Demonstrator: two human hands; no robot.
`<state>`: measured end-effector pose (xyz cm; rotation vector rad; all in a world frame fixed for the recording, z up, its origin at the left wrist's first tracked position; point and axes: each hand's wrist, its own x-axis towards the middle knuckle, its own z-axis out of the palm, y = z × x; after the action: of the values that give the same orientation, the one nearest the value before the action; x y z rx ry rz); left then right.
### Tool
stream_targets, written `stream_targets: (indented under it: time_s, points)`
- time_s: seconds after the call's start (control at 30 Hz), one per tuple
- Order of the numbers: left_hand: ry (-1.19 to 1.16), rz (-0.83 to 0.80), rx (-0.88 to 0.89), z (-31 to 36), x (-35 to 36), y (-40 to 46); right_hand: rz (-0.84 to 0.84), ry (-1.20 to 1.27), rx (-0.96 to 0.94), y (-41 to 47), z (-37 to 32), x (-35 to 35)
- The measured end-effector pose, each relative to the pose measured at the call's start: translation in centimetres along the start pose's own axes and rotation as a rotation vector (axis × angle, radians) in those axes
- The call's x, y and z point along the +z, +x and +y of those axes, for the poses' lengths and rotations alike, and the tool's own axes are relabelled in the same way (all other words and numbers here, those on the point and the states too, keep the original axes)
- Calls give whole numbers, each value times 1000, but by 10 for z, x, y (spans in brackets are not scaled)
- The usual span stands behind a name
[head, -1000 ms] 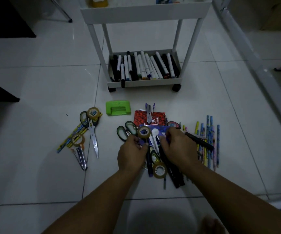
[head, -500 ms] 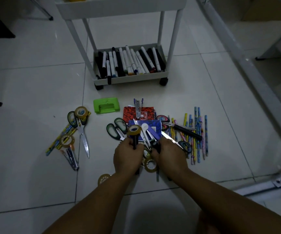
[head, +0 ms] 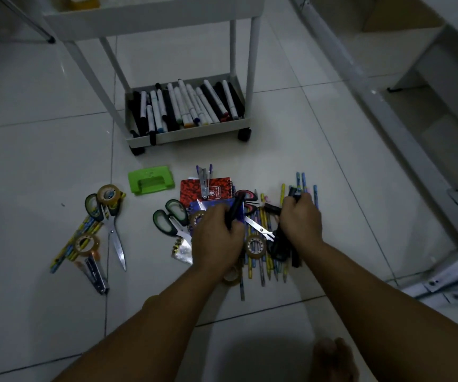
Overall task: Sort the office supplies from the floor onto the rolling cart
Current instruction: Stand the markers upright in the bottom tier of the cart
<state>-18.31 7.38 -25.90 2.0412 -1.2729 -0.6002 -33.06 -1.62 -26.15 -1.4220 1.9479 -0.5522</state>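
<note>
A heap of office supplies lies on the tiled floor in front of the white rolling cart [head: 153,15]. My left hand [head: 217,238] grips a black marker [head: 234,210] over a blue notebook [head: 211,205]. My right hand [head: 301,219] holds a bundle of black markers [head: 283,248] above a row of coloured pencils [head: 263,260]. A red notebook [head: 222,187], green-handled scissors [head: 171,219] and a tape roll [head: 256,246] lie among the pile. The cart's bottom tray [head: 194,135] is full of markers [head: 183,106].
A green hole punch [head: 152,183] lies left of the red notebook. Further left are scissors [head: 112,224], two tape rolls [head: 86,244], pencils and a stapler [head: 95,274]. A white metal frame [head: 382,111] runs along the right. My foot [head: 332,359] shows at the bottom.
My right hand has moved right over the pencils with black markers gathered in it. My left hand has lifted a black marker above the blue notebook. The view shifted closer.
</note>
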Motion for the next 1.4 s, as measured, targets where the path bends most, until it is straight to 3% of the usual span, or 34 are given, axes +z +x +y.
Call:
stream_targets:
  time_s: [0.07, 0.23, 0.57, 0.7, 0.9, 1.07, 1.17, 1.4]
  points:
    - [108, -109, 142, 9, 10, 17, 12, 21, 75, 10, 7, -7]
    - [371, -203, 408, 28, 41, 45, 44, 27, 182, 22, 21, -18]
    - [643, -320, 614, 46, 68, 60, -41, 151, 196, 38, 14, -34]
    - [528, -181, 467, 36, 47, 64, -103, 173, 127, 43, -5, -34]
    - [302, 81, 61, 2, -10, 73, -230, 104, -31, 43, -45, -8]
    - [66, 184, -233, -13, -35, 97, -328, 124, -112, 40, -85, 24]
    - [-60, 218, -293, -13, -48, 117, -372, 151, -141, 41, -111, 38]
    - [-112, 273, -339, -6, -80, 188, -386, 107, -260, 69, -183, 69]
